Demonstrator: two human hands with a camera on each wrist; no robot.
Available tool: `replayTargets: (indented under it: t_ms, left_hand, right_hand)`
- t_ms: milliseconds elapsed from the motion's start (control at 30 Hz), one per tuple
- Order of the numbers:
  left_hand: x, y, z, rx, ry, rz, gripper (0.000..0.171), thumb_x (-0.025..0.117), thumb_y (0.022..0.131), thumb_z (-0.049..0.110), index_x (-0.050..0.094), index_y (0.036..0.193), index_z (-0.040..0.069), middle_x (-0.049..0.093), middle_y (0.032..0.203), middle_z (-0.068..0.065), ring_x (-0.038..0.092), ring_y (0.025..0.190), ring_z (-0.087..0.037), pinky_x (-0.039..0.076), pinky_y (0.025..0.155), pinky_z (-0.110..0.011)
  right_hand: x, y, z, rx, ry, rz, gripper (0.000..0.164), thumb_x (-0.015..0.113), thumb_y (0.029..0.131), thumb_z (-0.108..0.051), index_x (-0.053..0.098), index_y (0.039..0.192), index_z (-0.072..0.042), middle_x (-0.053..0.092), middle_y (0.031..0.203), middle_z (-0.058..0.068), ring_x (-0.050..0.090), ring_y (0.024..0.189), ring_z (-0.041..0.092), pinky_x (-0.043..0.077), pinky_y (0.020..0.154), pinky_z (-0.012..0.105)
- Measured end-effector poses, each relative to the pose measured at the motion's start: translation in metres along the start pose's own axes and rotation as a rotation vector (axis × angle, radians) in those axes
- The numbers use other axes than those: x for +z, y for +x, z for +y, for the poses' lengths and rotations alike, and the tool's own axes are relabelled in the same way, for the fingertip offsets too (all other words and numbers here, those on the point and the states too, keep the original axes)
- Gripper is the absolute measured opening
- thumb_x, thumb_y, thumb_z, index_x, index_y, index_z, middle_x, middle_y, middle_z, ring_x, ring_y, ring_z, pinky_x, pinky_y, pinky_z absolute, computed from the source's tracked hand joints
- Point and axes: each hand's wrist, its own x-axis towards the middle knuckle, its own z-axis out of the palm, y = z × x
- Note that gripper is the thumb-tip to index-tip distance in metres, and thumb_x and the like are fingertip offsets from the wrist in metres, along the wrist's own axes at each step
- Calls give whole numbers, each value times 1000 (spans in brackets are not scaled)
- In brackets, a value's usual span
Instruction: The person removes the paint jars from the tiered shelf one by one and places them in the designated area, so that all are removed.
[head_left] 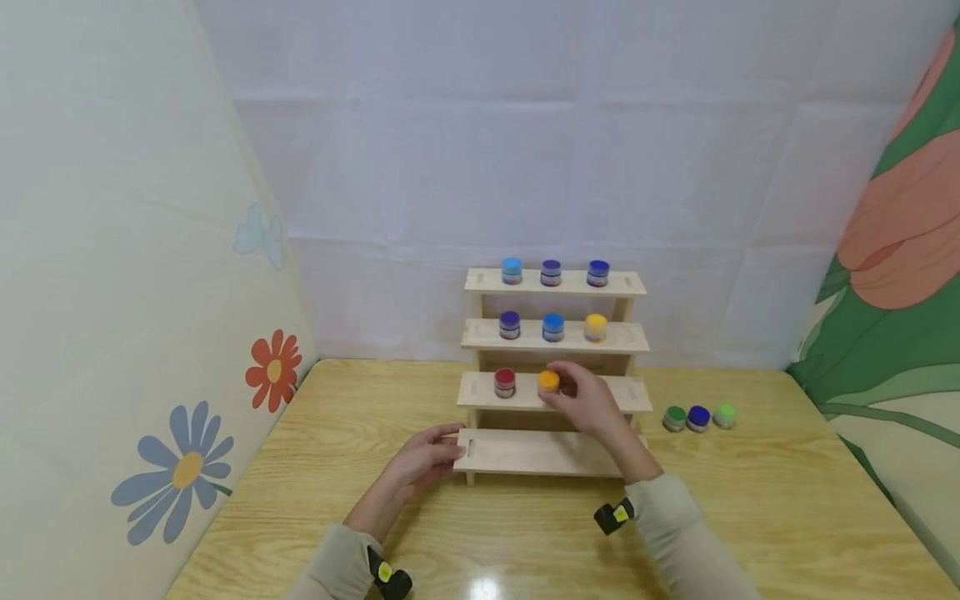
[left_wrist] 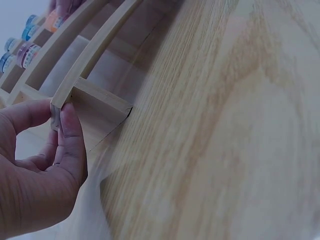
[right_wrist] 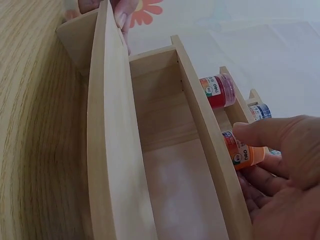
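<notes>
A light wooden stepped rack (head_left: 551, 454) with several tiers stands on the table. My left hand (head_left: 426, 457) pinches the left end of its lowest shelf, thumb above and fingers beneath (left_wrist: 37, 165). On the tier above that, my right hand (head_left: 588, 404) holds an orange paint jar (head_left: 548, 382) between thumb and fingers. The jar's base is right at the shelf surface in the right wrist view (right_wrist: 240, 152). Just left of it sits a red paint jar (head_left: 505, 383). The lowest shelf bears no jars.
Higher up stand a purple jar (head_left: 509, 325), a blue jar (head_left: 552, 327) and a yellow jar (head_left: 596, 327). Three more blue and violet jars (head_left: 551, 272) line the top tier. On the table right of the rack are green (head_left: 675, 418), dark blue (head_left: 698, 418) and light green (head_left: 725, 415) jars.
</notes>
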Motion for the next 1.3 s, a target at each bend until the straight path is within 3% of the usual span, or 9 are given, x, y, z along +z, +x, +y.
replayTargets:
  t_ms: [233,433,600,767,1000,1300]
  left_hand:
    - [-1,-1,0,7,-5,-4,61,61,96,0,34,150,-10,65,118,-12,67,88,-13,54,71,-26]
    - [-1,-1,-2,25,-21,-16,64,65,93,2,36,149,-12,65,118,-14,68,89,-14,56,74,-26]
    - [-2,-2,-3,61,-43,-45,65,71,91,5,40,145,-12,66,114,-12,69,89,-15,56,74,-26]
    - [-2,-1,-2,32,-14,-18,64,65,93,3,37,149,-11,64,120,-16,68,89,-14,55,74,-26]
    - [-1,0,-1,8,-6,-11,63,61,96,0,33,151,-11,64,119,-13,67,87,-13,55,72,-26]
    - [-1,1,-2,10,-2,8,62,63,94,0,36,149,-11,64,120,-17,68,87,-14,56,72,-26]
  right_hand:
    - [3,1,-2,37,-28,33,46,79,89,-17,64,132,-7,68,120,11,63,105,25,53,94,42]
    - [-3,-11,1,39,-2,59,47,81,88,-20,65,131,-9,68,120,11,67,104,26,55,92,41]
    - [-21,-21,12,-2,-6,70,45,79,90,-20,65,130,-6,67,119,14,67,103,27,56,91,43]
    - [-41,-33,26,-30,-6,87,44,77,91,-17,63,131,-3,67,119,17,67,105,30,56,92,43]
    - [-66,-49,41,26,-26,88,49,75,93,-23,61,137,-5,65,124,17,65,111,32,54,95,44]
    - [-91,-66,60,17,19,79,53,72,96,-21,55,141,1,61,130,23,63,116,37,54,90,27]
